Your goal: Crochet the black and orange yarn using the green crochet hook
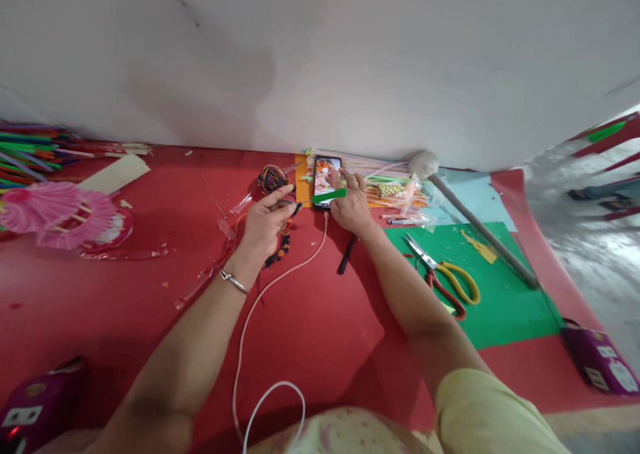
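My left hand (266, 227) is closed in a pinch on a dark piece of yarn work (296, 209). Below it hangs a looped strip of black and orange yarn (280, 249), partly hidden by the fingers. Just beyond lies a ball of multicoloured yarn (273, 179). My right hand (353, 204) keeps a slim green stick (329, 197) by the thumb, its exact kind unclear, while its fingers reach over a phone (320, 172) with a lit screen. From the phone's near end runs a white cable (280, 275).
Yellow and red-handled scissors (443, 274) lie on green paper (520, 307) at right, near a grey stick with a white lump (424, 165). Pink pleated decorations (65, 214) and coloured sticks (30, 151) sit at left. Purple boxes (600, 361) stand at both front corners. A wall (320, 61) backs the red table.
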### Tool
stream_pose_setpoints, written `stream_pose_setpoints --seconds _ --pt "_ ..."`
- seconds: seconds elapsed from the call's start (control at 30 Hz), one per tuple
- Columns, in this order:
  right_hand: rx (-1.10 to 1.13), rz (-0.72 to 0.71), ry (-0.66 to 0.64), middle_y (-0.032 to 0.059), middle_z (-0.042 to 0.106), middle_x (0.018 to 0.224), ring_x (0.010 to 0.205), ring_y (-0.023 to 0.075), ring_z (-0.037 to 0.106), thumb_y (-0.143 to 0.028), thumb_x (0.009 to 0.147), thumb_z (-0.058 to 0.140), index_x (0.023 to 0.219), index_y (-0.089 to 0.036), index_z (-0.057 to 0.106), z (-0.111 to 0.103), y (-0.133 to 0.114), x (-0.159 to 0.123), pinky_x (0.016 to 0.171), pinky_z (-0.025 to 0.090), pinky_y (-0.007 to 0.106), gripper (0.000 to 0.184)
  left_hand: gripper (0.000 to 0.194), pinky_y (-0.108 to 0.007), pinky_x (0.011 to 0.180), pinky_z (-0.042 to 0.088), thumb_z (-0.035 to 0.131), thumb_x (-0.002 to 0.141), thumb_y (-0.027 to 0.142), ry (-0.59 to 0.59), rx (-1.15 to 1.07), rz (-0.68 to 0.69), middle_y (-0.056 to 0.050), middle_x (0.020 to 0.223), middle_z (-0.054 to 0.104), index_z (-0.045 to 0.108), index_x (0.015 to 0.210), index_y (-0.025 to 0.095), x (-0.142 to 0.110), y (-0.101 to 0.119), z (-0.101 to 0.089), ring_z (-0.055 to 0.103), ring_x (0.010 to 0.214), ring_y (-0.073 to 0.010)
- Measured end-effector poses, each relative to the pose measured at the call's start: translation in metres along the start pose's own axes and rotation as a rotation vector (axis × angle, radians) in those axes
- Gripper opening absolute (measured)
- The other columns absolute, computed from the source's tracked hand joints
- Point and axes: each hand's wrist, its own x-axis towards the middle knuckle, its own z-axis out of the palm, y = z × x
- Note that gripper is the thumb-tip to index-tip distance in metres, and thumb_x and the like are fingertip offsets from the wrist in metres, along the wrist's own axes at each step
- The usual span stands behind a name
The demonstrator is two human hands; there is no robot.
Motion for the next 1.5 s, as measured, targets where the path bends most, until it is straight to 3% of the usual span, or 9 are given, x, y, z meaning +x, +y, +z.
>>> stream_pose_setpoints --seconds 0.1,0.2,0.27,0.37,0.47,0.63,0.97,1.23,1.5 --pt "0.069 0.010 0.099 0.0129 0.066 0.151 0.153 0.0347 0.044 -0.016 0.083 0.051 0.155 -0.016 0.051 -0.004 -0.004 0.000 0.133 0.015 0.063 0.072 0.054 -0.024 0.043 0.018 0.088 0.063 0.023 0.014 0.019 0.025 0.005 0.065 0.062 0.082 0.117 0.023 0.002 0.000 -0.002 0.028 0.046 -0.0034" --pt "0.375 0.030 0.161 0.0116 0.074 0.138 0.135 0.0326 0.059 -0.023 0.083 0.058 0.151 -0.019 0.056 -0.018 -0.007 -0.002 0.120 0.042 0.055 0.067 0.056 -0.024 0.042 0.017 0.088 0.062 0.022 0.019 0.004 0.022 0.005 0.064 0.062 0.082 0.118 0.022 0.002 0.002 -0.002 0.027 0.045 -0.0026" --pt "0.672 0.079 0.044 0.0098 0.078 0.125 0.113 0.0280 0.070 -0.031 0.086 0.064 0.142 -0.021 0.064 -0.027 -0.010 -0.002 0.098 0.056 0.044 0.057 0.057 -0.023 0.042 0.015 0.089 0.060 0.021 0.019 -0.019 0.015 0.005 0.064 0.061 0.083 0.117 0.022 0.002 0.004 -0.002 0.026 0.044 -0.0019" --pt "0.993 0.145 -0.136 0.0054 0.080 0.108 0.094 0.0208 0.072 -0.042 0.084 0.078 0.119 -0.021 0.078 -0.032 -0.016 -0.004 0.083 0.057 0.033 0.041 0.056 -0.021 0.042 0.021 0.091 0.059 0.022 -0.001 -0.019 0.015 0.005 0.066 0.064 0.083 0.114 0.022 0.000 0.005 0.000 0.032 0.045 -0.0020" --pt "1.121 0.177 -0.157 0.0036 0.080 0.099 0.084 0.0150 0.069 -0.049 0.084 0.082 0.104 -0.022 0.083 -0.030 -0.027 -0.006 0.076 0.054 0.027 0.034 0.054 -0.020 0.052 0.037 0.093 0.060 0.022 -0.063 0.054 0.039 0.002 0.071 0.070 0.084 0.112 0.020 -0.003 0.003 0.002 0.048 0.055 -0.0048" --pt "1.108 0.224 -0.153 0.0009 0.079 0.083 0.070 0.0129 0.064 -0.052 0.080 0.086 0.095 -0.022 0.085 -0.026 -0.046 -0.013 0.065 0.051 0.026 0.033 0.055 -0.022 0.066 0.048 0.094 0.062 0.026 -0.112 0.149 0.081 0.000 0.077 0.073 0.083 0.116 0.019 -0.003 -0.001 0.002 0.060 0.068 -0.0088" --pt "1.145 0.174 0.052 0.0030 0.084 0.097 0.093 0.0186 0.076 -0.046 0.079 0.089 0.091 -0.024 0.085 -0.015 -0.059 -0.021 0.094 0.061 0.034 0.025 0.068 -0.027 0.073 0.056 0.095 0.062 0.031 -0.105 0.222 0.113 -0.003 0.088 0.078 0.077 0.126 0.016 -0.001 -0.003 -0.001 0.067 0.073 -0.0126" --pt "1.310 0.370 0.055 0.0000 0.081 0.079 0.073 0.0135 0.072 -0.049 0.073 0.092 0.091 -0.024 0.085 -0.005 -0.053 -0.022 0.072 0.060 0.028 0.032 0.089 -0.032 0.081 0.058 0.097 0.060 0.027 -0.185 0.165 0.019 -0.006 0.097 0.080 0.067 0.143 0.019 0.000 -0.010 -0.002 0.074 0.085 -0.0177" --pt "1.115 0.179 0.130 0.0015 0.084 0.089 0.083 0.0163 0.075 -0.043 0.080 0.088 0.091 -0.026 0.086 -0.003 -0.059 -0.023 0.086 0.061 0.032 0.020 0.073 -0.027 0.069 0.051 0.091 0.069 0.031 -0.086 0.367 0.161 -0.004 0.091 0.080 0.072 0.137 0.017 0.001 -0.011 -0.003 0.065 0.070 -0.0126"
